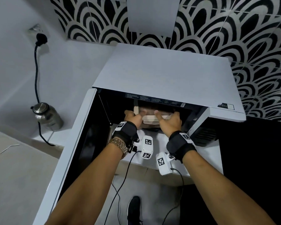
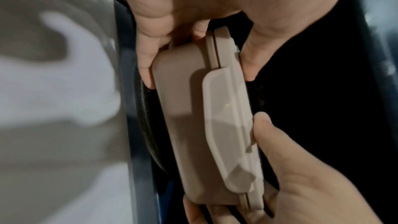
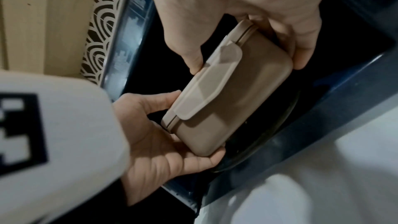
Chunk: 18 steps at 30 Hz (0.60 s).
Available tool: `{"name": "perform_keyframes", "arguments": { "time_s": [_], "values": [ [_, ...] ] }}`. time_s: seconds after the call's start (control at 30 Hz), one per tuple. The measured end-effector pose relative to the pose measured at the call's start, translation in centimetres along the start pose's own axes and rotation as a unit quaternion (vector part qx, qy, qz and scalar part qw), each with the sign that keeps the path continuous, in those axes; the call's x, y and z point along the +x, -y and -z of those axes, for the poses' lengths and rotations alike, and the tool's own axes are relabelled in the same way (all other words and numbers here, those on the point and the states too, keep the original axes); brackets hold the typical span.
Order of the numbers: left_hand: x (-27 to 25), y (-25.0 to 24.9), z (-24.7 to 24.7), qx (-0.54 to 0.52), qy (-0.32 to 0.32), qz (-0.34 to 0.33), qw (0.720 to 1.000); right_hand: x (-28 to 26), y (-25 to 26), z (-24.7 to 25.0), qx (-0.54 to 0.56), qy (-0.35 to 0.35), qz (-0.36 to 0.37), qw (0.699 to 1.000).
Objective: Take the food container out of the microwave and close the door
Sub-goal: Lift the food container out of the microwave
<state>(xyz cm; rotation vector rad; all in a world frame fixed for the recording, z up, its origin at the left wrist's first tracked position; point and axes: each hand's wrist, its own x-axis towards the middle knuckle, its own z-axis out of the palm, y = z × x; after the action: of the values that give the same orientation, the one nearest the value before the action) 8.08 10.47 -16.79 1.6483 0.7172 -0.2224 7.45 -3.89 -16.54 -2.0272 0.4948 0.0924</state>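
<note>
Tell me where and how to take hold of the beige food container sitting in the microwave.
Grip the food container by its two short ends, one hand on each, coming in from the open front. It lies flat and long across the cavity, so thumbs go on the lid and fingers underneath, as the left hand and right hand do now. The latch flap on the near long side probably makes a poor handle.

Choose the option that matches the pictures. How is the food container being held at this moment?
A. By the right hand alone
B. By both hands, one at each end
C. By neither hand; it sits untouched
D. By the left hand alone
B: the left hand and the right hand each grip one end of the beige food container at the mouth of the open microwave.
</note>
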Motion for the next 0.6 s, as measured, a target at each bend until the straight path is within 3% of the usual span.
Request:
{"name": "perform_keyframes", "arguments": {
  "time_s": [0.27,0.6],
  "values": [
    [-7.1,1.5,0.8,-0.001,-0.054,-0.062,0.997,-4.9,-2.8,3.1,0.050,-0.002,0.098,0.994],
    [-18.4,3.9,1.2,-0.028,-0.039,-0.153,0.987,-12.4,-4.8,9.6,0.090,0.037,0.171,0.980]
  ]
}}
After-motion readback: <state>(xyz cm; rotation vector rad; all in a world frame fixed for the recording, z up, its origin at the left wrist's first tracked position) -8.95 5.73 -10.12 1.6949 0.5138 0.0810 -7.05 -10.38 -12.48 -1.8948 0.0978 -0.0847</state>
